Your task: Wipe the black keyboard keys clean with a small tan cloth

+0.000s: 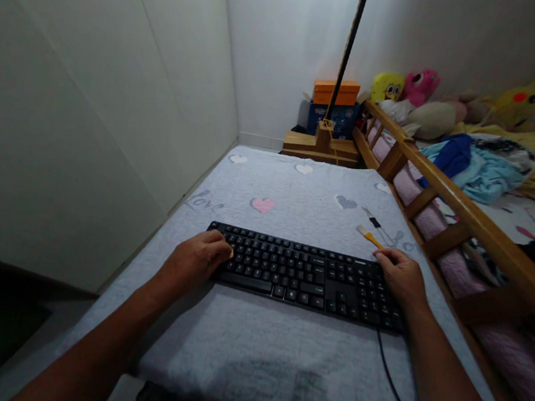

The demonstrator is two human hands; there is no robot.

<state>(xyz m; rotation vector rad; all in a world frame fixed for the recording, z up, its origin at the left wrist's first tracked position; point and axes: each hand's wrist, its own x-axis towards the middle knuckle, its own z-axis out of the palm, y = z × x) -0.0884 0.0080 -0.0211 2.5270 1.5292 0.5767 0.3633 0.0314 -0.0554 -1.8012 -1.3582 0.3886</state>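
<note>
A black full-size keyboard (279, 267) lies flat on the pale cloth, keys up, its cable running toward me from the near right side. Over its left end is my left hand (199, 256), fingers curled together; a small pale bit shows at the fingertips, too small to name. My right hand (399, 275) closes round the right end, thumb along the far edge. Just beyond that hand lies a small brush (369, 236) with a yellow handle and pale bristles. Beside the brush rests a thin wire tool with a black middle (375, 222).
The heart-patterned cloth (297, 194) covers the work surface. A wooden bed rail (449, 184) runs along the right, with clothes and plush toys (387, 87) behind it. White cabinet doors (117, 78) stand close on the left. A dark pole (346, 54) and boxes (335, 93) are at the back.
</note>
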